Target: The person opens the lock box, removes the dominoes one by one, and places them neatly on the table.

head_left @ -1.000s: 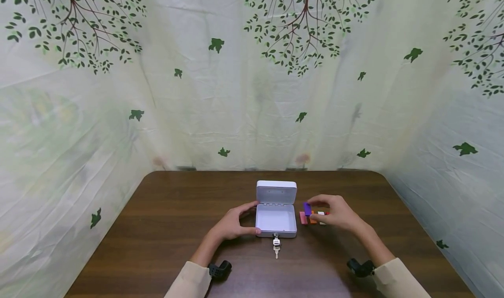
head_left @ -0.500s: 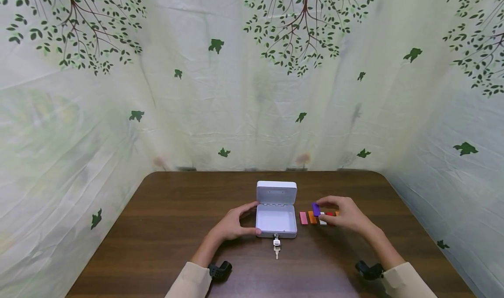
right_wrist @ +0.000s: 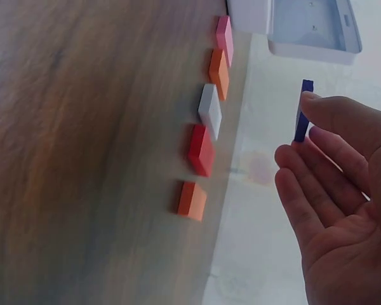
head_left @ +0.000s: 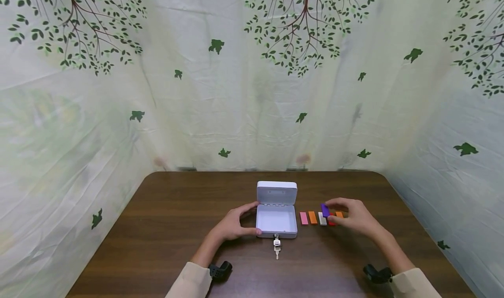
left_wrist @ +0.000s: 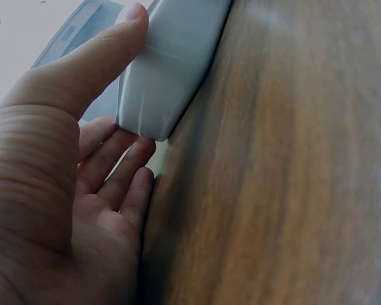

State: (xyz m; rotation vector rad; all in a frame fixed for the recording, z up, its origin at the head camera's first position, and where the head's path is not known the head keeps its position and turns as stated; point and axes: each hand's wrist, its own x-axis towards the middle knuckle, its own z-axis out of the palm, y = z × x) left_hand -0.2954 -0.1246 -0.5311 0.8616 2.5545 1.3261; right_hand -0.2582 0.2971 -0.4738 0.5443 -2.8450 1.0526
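My right hand pinches a purple block between thumb and fingertips. It is raised over the right part of a row of small blocks. From left to right the row runs pink block, orange block, white block, red block and a second orange block. My left hand holds the left side of a white cash box, thumb at the front corner, fingers towards the back corner. The box lid stands raised, and the inside looks bare.
Keys hang from the lock at the front of the box. A brown wooden table lies under everything. Behind and beside it hangs a pale cloth printed with leaves.
My right hand has moved rightward along the row with the purple block, from above the pink and orange blocks to near the red one. My left hand and the box stay put.
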